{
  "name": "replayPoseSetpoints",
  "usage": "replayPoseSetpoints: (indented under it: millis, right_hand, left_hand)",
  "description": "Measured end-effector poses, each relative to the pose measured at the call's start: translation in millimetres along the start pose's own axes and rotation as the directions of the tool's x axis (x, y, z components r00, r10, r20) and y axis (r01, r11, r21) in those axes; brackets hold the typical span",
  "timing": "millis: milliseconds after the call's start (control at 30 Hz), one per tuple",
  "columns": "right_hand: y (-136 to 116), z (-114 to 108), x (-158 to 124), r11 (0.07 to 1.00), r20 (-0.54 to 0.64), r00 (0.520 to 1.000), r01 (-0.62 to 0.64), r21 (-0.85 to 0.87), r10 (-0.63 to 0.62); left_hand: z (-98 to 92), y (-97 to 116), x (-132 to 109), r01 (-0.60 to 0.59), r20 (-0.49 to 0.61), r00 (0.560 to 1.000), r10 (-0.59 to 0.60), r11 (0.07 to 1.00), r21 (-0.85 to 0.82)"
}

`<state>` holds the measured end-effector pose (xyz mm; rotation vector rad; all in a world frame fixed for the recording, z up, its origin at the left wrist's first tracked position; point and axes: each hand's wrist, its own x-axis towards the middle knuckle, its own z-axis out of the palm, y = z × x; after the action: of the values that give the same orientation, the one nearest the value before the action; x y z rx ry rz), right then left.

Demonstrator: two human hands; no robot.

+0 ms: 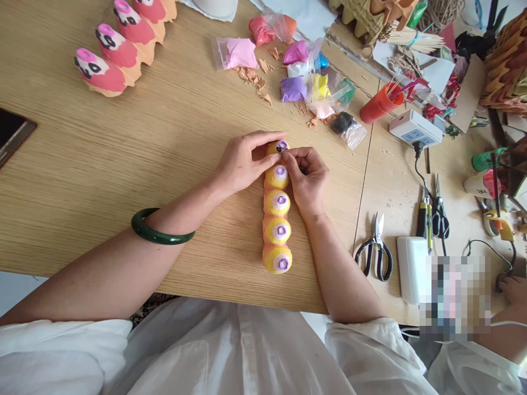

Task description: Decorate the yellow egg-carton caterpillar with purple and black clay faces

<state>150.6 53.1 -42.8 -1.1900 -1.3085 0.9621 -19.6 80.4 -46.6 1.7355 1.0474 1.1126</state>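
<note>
While it lies lengthwise on a wooden table, an egg-carton strip is gripped at its far end by both hands, near the middle of the view. Five cups are painted yellow over orange, and each is topped with a pale pink disc and a purple centre. The far cup's centre is ringed in black.

That far cup is cupped by the curved, half-closed fingers of the left hand, and a green bangle is worn on that wrist. The right hand is closed into a pinch, its fingertips pressed against the cup and touching the left fingers. Whether anything small is held in the pinch cannot be told.

Beyond the hands, bagged clay is heaped in pink, purple, yellow and black, with tan flakes scattered nearby. Three painted pink strips are lined up far left. To the right stand a red cup of sticks and a power strip, whose markings are too small to read. Black-handled scissors and a white box lie nearer. A pixelated patch hides part of the near right, and another person's hand is seen beside it.
</note>
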Motion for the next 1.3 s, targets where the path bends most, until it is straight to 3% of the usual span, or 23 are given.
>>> replayPoseSetpoints:
  millis: [267, 733, 1133, 1300]
  right_hand:
    - [1.3, 0.0, 1.6, 1.0, 0.009, 1.0, -0.002, 0.008, 0.002]
    - [1.2, -0.7, 1.1, 0.999, 0.042, 0.998, 0.041, -0.012, -0.04]
    - [-0.4, -5.8, -2.6, 0.992, -0.105, 0.991, 0.077, -0.098, -0.088]
    - [-5.8, -4.2, -4.5, 0.985, -0.082, 0.993, 0.069, -0.155, -0.083]
  left_hand:
    - [-2.7, 4.9, -0.6, 0.008, 0.034, 0.999, -0.008, 1.0, 0.004]
    - [0.4, 0.6, 0.1, 0.021, -0.005, 1.0, -0.021, 1.0, 0.007]
    - [0.0, 3.8, -1.2, 0.02, 0.003, 1.0, -0.02, 0.999, -0.037]
    - [-0.1, 8.6, -1.9, 0.055, 0.0, 0.999, -0.055, 0.997, -0.045]
